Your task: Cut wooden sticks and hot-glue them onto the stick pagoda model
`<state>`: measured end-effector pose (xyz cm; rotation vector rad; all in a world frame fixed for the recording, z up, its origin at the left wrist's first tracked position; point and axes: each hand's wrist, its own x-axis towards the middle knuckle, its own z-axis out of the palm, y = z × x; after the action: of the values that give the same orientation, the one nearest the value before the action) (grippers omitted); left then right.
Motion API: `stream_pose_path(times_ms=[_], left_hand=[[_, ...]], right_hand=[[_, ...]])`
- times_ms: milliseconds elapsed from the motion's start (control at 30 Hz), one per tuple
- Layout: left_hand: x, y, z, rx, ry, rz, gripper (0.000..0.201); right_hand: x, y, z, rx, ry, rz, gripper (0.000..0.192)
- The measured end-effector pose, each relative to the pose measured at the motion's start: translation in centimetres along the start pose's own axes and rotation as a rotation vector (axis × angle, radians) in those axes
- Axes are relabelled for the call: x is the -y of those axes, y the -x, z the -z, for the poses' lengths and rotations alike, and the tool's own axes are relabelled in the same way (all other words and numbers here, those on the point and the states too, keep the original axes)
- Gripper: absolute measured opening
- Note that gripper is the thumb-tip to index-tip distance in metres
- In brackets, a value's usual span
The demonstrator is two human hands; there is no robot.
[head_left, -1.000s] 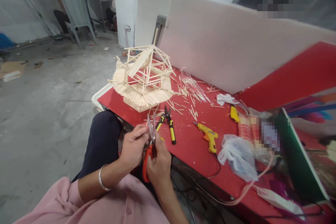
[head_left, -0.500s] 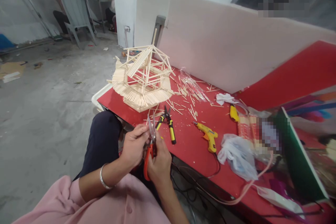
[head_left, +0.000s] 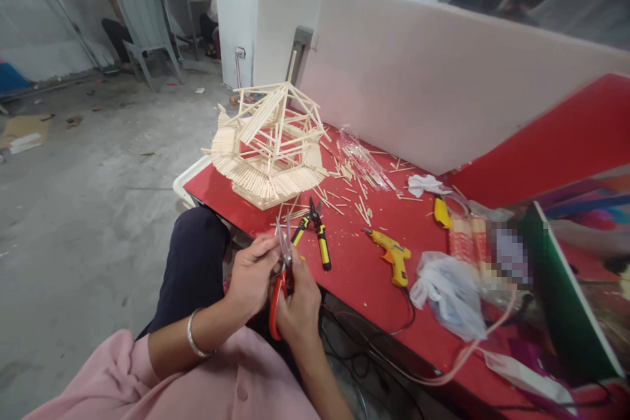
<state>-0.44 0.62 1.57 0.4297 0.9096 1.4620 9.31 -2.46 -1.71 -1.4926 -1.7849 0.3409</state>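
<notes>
My right hand (head_left: pixel 301 298) is closed around a pair of red-handled scissors (head_left: pixel 276 315), whose blades point up and away from me and stand slightly apart. Close beside the blades, my left hand (head_left: pixel 253 272) has its fingers pinched together; whatever they hold is too small or hidden to name. Beyond both hands, a model pavilion (head_left: pixel 268 184) built of thin wooden sticks stands on the red table (head_left: pixel 344 282). It has a flared lower roof of packed sticks and an open-framed upper roof. Black-and-yellow cutters (head_left: pixel 322 246) lie spread just past the scissors.
Loose cut sticks (head_left: pixel 364 210) and a clear plastic packet (head_left: pixel 367 161) lie right of the model. A yellow glue gun (head_left: pixel 391 254), a plastic bag (head_left: pixel 447 295) and a green board (head_left: pixel 571 295) are farther right. Cables (head_left: pixel 364 354) hang below the table edge. A chair (head_left: pixel 147 20) stands behind.
The view has shifted very slightly, so the table and background sit a little differently. Both hands and the scissors keep nearly the same pose.
</notes>
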Motion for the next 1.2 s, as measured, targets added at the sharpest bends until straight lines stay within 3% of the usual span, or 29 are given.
stream_pose_path(times_ms=[333, 633, 833, 1067, 1200], left_hand=[[-0.29, 0.15, 0.14, 0.035, -0.038, -0.071, 0.015], [0.11, -0.15, 0.36, 0.027, -0.032, -0.067, 0.012], [0.27, -0.06, 0.38, 0.024, -0.024, -0.045, 0.013], [0.20, -0.08, 0.41, 0.011, 0.005, -0.006, 0.015], [0.28, -0.16, 0.55, 0.010, -0.021, -0.044, 0.014]], right_hand=[[-0.42, 0.23, -0.81, -0.127, 0.071, 0.132, 0.049], [-0.04, 0.01, -0.30, 0.000, 0.058, -0.005, 0.057], [-0.37, 0.24, -0.55, -0.038, 0.010, 0.015, 0.054], [-0.32, 0.19, -0.43, 0.011, -0.030, 0.024, 0.056], [-0.27, 0.17, -0.35, 0.006, 0.003, 0.018, 0.053]])
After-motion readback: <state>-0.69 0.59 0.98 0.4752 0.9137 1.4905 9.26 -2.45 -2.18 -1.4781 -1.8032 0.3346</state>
